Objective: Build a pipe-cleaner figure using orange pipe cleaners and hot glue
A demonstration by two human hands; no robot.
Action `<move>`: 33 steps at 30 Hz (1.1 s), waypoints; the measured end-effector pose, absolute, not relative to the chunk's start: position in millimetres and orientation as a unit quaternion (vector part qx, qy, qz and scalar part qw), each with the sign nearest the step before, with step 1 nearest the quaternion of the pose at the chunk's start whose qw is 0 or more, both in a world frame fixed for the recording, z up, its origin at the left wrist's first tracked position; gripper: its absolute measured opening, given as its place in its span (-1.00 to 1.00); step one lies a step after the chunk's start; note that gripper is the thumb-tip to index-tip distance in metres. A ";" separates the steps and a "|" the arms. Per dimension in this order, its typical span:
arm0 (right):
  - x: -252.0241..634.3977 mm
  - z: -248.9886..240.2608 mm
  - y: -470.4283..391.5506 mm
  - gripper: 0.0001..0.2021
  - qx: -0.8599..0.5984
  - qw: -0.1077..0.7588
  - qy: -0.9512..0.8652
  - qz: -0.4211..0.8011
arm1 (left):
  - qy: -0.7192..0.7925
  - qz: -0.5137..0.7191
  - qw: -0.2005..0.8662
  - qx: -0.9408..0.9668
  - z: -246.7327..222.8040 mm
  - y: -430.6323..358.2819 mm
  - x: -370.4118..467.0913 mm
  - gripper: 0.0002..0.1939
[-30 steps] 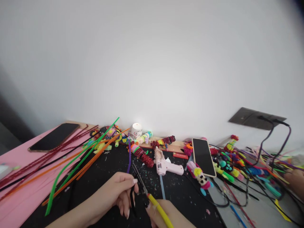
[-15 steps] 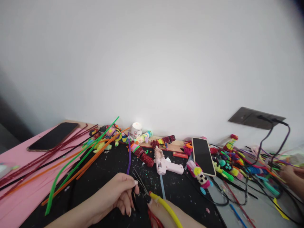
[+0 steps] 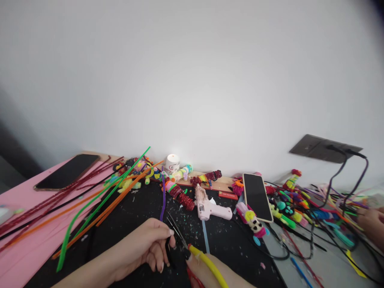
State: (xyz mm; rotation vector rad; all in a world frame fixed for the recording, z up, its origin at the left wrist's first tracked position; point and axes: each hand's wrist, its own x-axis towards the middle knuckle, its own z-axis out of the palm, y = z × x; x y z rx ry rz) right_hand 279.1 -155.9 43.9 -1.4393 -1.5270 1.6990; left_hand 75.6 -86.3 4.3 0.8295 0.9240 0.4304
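My left hand (image 3: 147, 244) is closed at the bottom centre, with thumb and forefinger pinched on a short piece of black pipe cleaner (image 3: 168, 252) that hangs down past the fingers. To its right, my right hand (image 3: 196, 266) grips a pair of scissors (image 3: 210, 265) with yellow and red handles. The thin metal blades point up and left, slightly parted, close to the left fingertips. Whether the blades touch the black piece is hard to see. A purple pipe cleaner (image 3: 163, 196) lies just beyond the blades.
Long green (image 3: 70, 228), orange and red pipe cleaners lie at left, near a dark phone (image 3: 67, 172). Ahead are a pink glue gun (image 3: 214, 211), a white-framed phone (image 3: 257, 198) and pipe-cleaner figures (image 3: 181, 198). Another person's hand (image 3: 372, 224) is at far right, beyond tangled cables.
Both hands stay almost in place, with only slight shifts of the fingers and scissors. The other person's hand at far right has moved a little.
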 end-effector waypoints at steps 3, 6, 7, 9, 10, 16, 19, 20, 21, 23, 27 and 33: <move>280.8 44.0 -156.6 -0.69 -0.528 0.215 -0.546 0.614 | 0.431 0.198 0.793 0.383 5.6 -86.6 75.7 -0.65; 282.0 44.2 -157.6 -0.70 -0.534 0.211 -0.543 0.613 | 0.432 0.194 0.794 0.381 7.9 -86.7 75.6 -0.65; 282.2 44.2 -157.9 -0.71 -0.536 0.210 -0.542 0.613 | 0.433 0.193 0.794 0.380 8.5 -86.6 75.5 -0.65; 282.5 43.6 -158.4 -0.72 -0.539 0.210 -0.541 0.611 | 0.435 0.192 0.793 0.381 8.8 -86.1 75.3 -0.65; 282.5 43.0 -158.4 -0.72 -0.539 0.210 -0.541 0.610 | 0.437 0.191 0.792 0.382 8.4 -85.8 75.3 -0.66; 281.4 36.1 -155.7 -0.78 -0.534 0.222 -0.549 0.604 | 0.437 0.197 0.787 0.388 4.7 -83.4 73.2 -0.65; 282.7 34.0 -155.2 -0.67 -0.530 0.230 -0.555 0.599 | 0.436 0.202 0.787 0.388 9.5 -82.2 69.3 -0.67; 283.8 33.9 -155.4 -0.64 -0.528 0.232 -0.558 0.597 | 0.434 0.199 0.788 0.388 12.1 -81.6 67.5 -0.67; 285.2 34.1 -155.9 -0.62 -0.526 0.235 -0.560 0.595 | 0.431 0.194 0.791 0.389 14.8 -80.9 65.5 -0.68; 288.6 34.9 -157.1 -0.60 -0.524 0.241 -0.565 0.590 | 0.425 0.186 0.794 0.392 19.6 -78.5 61.3 -0.70; 296.0 35.6 -159.3 -0.64 -0.523 0.252 -0.576 0.575 | 0.434 0.226 0.746 0.452 23.5 -69.9 52.9 -0.69; 298.5 29.6 -158.0 -0.85 -0.538 0.255 -0.593 0.542 | 0.570 0.229 0.479 0.628 21.7 -57.4 39.2 -0.67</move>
